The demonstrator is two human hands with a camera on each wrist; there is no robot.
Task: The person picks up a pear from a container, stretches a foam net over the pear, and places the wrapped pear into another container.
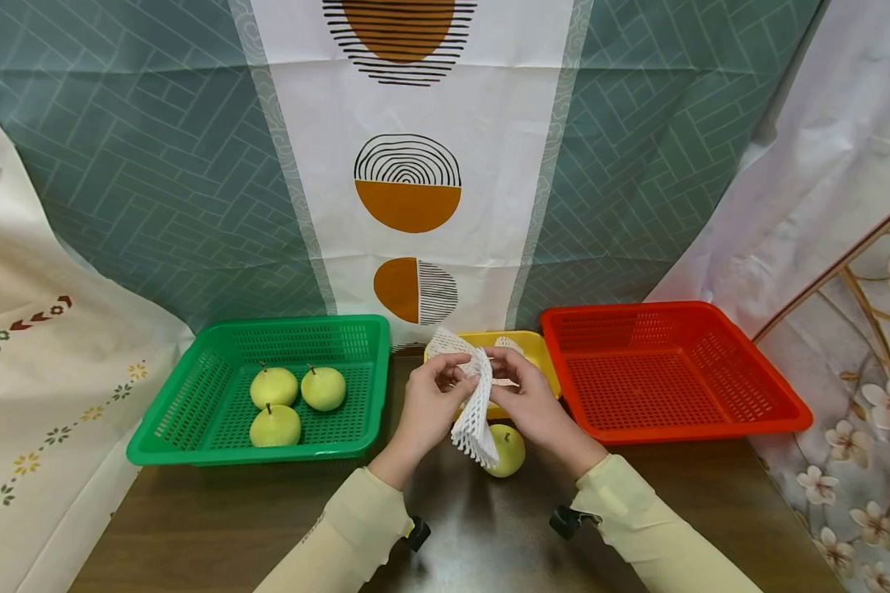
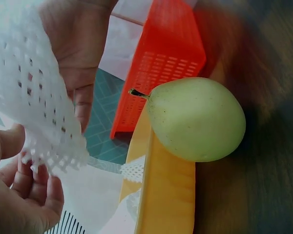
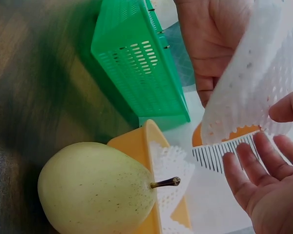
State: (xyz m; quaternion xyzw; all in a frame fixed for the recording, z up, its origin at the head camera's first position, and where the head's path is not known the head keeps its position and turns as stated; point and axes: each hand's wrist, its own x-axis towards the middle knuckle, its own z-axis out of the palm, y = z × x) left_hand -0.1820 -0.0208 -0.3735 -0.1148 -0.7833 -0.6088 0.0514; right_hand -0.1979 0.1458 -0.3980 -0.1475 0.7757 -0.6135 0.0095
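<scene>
A white foam fruit net (image 1: 477, 416) hangs in front of me between both hands. On its left side my left hand (image 1: 433, 403) pinches it with thumb and fingers. My right hand (image 1: 530, 403) holds the opposite edge, its thumb against the mesh and the other fingers slightly spread in the right wrist view. Below the net, a yellow-green pear (image 1: 508, 453) stands on the table with its stem up, touched by neither hand. The net hides part of the pear in the head view.
A yellow basket (image 1: 545, 358) with more foam nets (image 3: 171, 170) stands behind the hands. To the left, a green basket (image 1: 148, 436) contains three pears (image 1: 274, 427). A red basket (image 1: 675, 371) stands to the right. Patterned cloth hangs behind the brown table (image 1: 267, 519).
</scene>
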